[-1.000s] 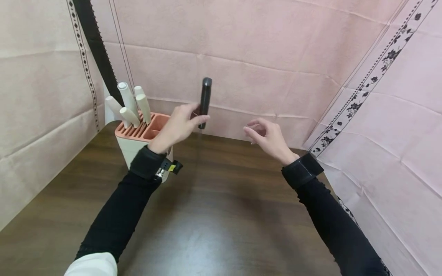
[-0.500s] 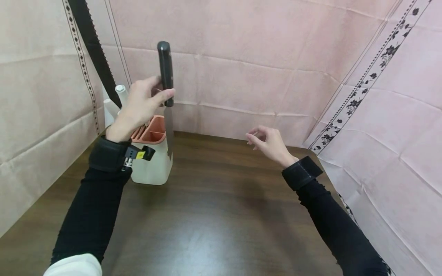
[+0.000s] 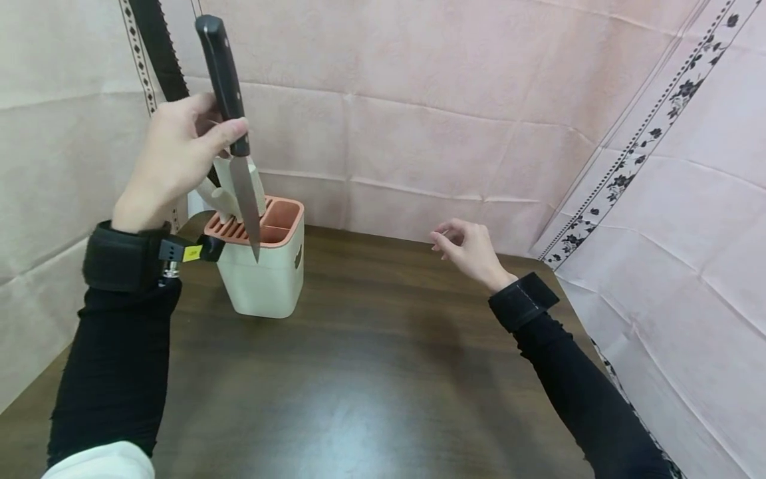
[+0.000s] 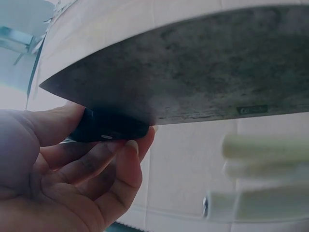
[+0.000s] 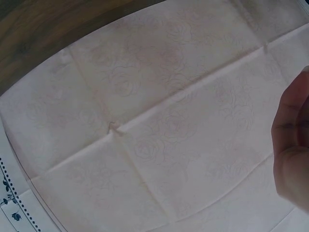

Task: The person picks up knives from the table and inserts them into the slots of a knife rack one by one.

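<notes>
The left hand (image 3: 173,156) grips a knife (image 3: 230,120) by its black handle, thumb and fingers curled round the lower part of the handle. The knife is held nearly upright, handle up and blade down, tilted slightly. Its tip hangs over the knife block (image 3: 263,263), in front of the block's slotted salmon-coloured top – the head view does not show whether the tip touches the block. In the left wrist view the fingers (image 4: 111,164) wrap the handle just where it meets the broad grey blade (image 4: 203,67).

The knife block stands on the dark wooden table (image 3: 383,372), near the table's back left corner. Several cream-handled knives (image 3: 224,196) stand in its slots, directly behind the held blade. An open compartment occupies the right-hand part of the block's top.

The right hand (image 3: 469,249) hovers above the table well to the right of the block, holding nothing – fingers loosely curled, relaxed. A pink cloth backdrop (image 3: 479,100) rises behind the block and along both sides of the table.
</notes>
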`<state>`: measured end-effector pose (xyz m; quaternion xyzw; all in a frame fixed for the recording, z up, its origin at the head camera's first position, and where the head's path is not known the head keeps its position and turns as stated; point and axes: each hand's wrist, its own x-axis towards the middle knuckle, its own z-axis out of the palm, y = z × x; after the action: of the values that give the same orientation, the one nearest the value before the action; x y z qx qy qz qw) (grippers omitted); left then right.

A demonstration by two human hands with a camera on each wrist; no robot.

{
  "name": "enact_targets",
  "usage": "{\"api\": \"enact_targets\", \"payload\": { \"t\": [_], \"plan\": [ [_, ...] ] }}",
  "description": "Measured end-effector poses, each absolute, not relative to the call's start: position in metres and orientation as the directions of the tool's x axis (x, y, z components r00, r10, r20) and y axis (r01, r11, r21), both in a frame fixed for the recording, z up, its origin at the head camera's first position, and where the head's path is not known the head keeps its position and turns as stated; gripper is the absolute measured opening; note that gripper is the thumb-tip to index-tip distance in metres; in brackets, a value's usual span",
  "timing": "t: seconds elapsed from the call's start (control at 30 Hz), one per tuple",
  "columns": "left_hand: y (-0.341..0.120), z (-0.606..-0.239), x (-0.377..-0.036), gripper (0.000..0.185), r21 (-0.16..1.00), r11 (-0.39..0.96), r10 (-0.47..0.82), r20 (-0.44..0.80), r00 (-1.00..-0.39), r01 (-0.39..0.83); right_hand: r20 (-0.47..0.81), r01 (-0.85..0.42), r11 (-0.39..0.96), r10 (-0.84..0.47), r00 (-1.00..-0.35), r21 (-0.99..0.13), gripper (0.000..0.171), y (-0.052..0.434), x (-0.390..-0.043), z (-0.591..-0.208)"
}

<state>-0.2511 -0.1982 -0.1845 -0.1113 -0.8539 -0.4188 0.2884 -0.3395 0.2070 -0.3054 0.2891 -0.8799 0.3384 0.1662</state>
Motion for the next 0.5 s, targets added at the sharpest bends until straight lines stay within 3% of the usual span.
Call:
{"api": "enact_targets", "payload": {
  "t": [0.27,0.5],
  "plan": [
    [-0.229,-0.182,-0.240,0.036,0.714,0.614,-0.131,0.511,-0.849,0.335,0.477,-0.625,0.592,-0.410,-0.777,-0.509,0.015,0.204,-0.341,-0.308],
    [-0.246,-0.176,-0.235,0.021,0.785,0.499,-0.171,0.505,-0.846,0.368,0.469,-0.610,0.601,-0.399,-0.788,-0.516,0.009,0.205,-0.341,-0.311]
  ]
}}
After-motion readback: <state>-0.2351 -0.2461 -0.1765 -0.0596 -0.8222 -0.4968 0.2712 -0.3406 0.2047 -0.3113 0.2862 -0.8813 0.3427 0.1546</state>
